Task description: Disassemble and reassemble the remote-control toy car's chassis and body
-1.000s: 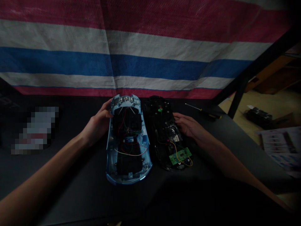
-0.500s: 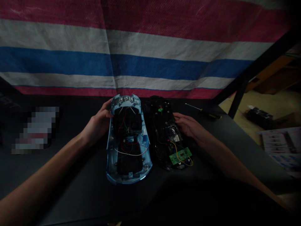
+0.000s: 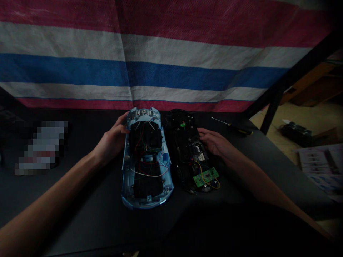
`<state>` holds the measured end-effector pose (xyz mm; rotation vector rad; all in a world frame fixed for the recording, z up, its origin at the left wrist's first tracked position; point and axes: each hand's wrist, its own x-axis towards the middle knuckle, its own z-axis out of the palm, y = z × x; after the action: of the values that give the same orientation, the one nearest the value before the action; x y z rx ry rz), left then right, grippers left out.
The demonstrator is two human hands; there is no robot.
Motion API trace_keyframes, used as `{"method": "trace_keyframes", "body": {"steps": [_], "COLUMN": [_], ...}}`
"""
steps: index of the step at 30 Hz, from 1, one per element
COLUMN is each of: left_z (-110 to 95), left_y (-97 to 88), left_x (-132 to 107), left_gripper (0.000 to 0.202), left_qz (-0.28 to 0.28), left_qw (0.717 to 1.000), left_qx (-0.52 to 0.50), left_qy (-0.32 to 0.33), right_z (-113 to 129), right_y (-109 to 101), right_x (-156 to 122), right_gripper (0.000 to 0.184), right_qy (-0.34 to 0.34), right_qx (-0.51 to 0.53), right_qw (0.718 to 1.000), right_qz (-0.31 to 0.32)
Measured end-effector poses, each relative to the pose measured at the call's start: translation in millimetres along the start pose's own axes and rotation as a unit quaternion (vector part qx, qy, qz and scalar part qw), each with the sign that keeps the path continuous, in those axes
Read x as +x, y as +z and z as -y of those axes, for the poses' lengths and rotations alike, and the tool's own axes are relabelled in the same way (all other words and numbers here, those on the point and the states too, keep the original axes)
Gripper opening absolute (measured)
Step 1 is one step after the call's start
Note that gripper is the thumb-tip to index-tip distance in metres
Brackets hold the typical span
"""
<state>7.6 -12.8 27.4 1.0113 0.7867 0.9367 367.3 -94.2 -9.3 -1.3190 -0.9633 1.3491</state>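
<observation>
A light-blue toy car body shell (image 3: 168,178) lies upside down, its black inside crossed by thin wires. My left hand (image 3: 111,142) grips its left side, with some fingers hidden behind the edge. Close on the right is the black toy car chassis (image 3: 184,142), with a green circuit board (image 3: 205,177) hanging by wires at its near end. My right hand (image 3: 214,142) holds the chassis by its right side, fingers bent against it and the tips partly hidden. Shell and chassis lie side by side, nearly parallel.
A screwdriver (image 3: 239,130) with a dark and yellow handle lies on the dark table (image 3: 88,210) at the right rear. A blurred-out flat object (image 3: 44,148) is on the left. Striped sheeting (image 3: 160,75) hangs behind. Beyond the right edge, a black item (image 3: 296,132) sits on the floor.
</observation>
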Motion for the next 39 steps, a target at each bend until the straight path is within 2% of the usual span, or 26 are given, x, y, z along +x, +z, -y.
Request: {"method": "trace_keyframes", "body": {"steps": [8,14,27,33,39], "left_z": [3.8,2.6,0.8,1.9,-0.4], "left_y": [-4.8,-2.6,-2.6,-2.6,1.5], "left_x": [1.4,1.6,1.0,2.7,1.0], "left_gripper": [0.066,0.079,0.077,0.075,0.083], "left_qz": [0.011,0.010,0.011,0.001,-0.013], "left_qw": [1.000,1.000,1.000,1.000,1.000], "left_qx": [-0.014,-0.003,-0.012,-0.007,0.004], "left_qy": [0.008,0.002,0.003,-0.001,-0.007], "right_z": [-0.3,0.3,-4.1,-4.5,-3.4], "right_y": [-0.9,-3.1,-4.9,-4.6,-3.7], "right_x": [1.2,7.3,5.4,6.5,4.6], "right_gripper": [0.032,0.031,0.027,0.033,0.033], "right_qy": [0.005,0.018,0.000,-0.006,-0.001], "right_qx": [-0.007,0.012,0.003,-0.009,-0.008], "right_qw": [1.000,1.000,1.000,1.000,1.000], "right_qz": [-0.006,-0.005,0.002,-0.002,-0.003]}}
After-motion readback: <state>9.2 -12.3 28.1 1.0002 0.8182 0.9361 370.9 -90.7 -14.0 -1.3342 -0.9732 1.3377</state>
